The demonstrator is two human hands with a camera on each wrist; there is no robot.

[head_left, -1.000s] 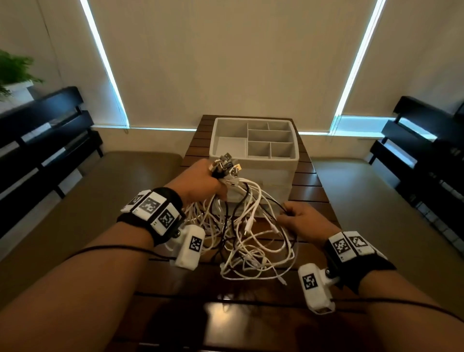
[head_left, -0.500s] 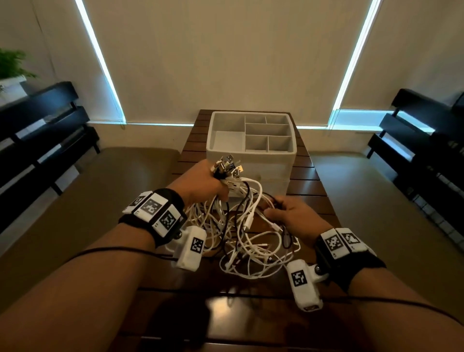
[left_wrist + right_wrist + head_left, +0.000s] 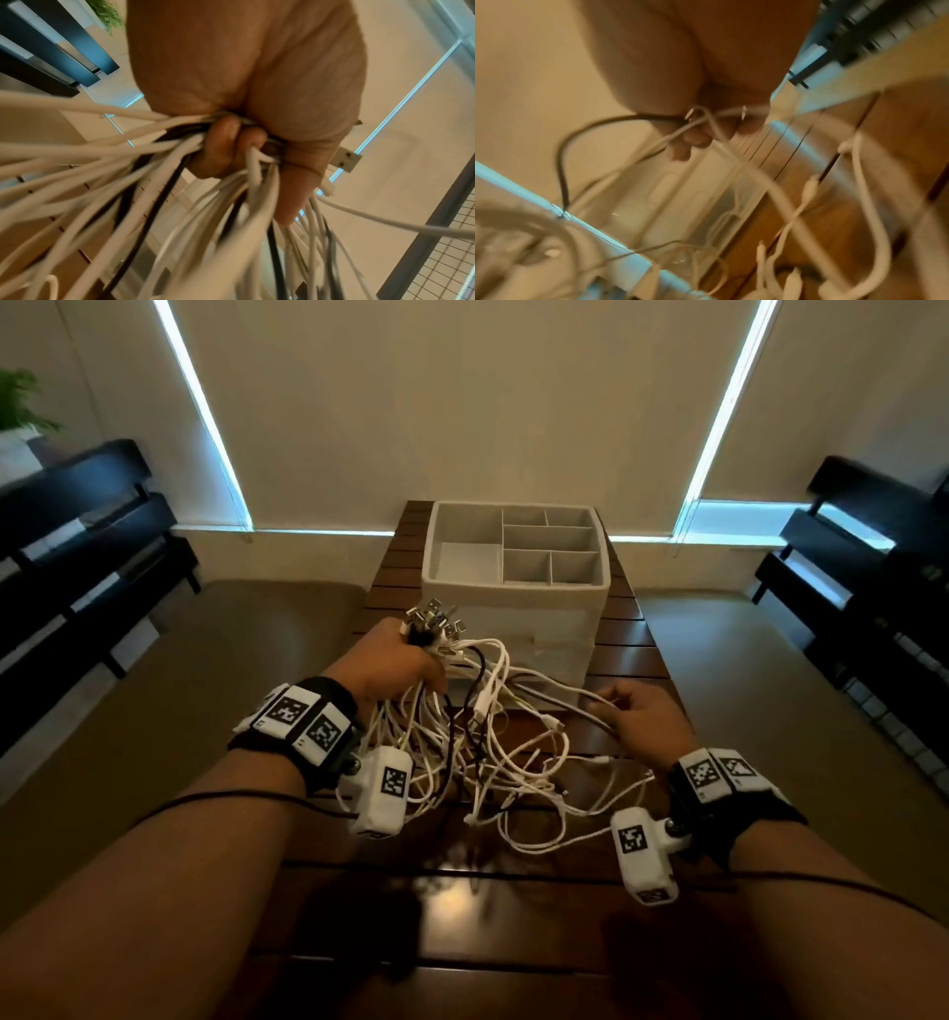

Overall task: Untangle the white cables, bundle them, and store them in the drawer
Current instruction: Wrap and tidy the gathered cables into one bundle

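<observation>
Left hand (image 3: 395,662) fist closed round the gathered USB plug ends (image 3: 435,624); white cables (image 3: 513,762) hang from it in a tangle down onto the slatted wooden table (image 3: 637,629). Right hand (image 3: 644,716) pinches one strand running leftward to that fist; pull-out axis judged left-right. Drawer organizer (image 3: 513,608) just behind, drawer shut.

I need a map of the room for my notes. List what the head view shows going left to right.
Green potted plant → black slatted bench → left hand gripping USB plugs → tangled white cables → right hand pinching a cable → second black slatted bench.
</observation>
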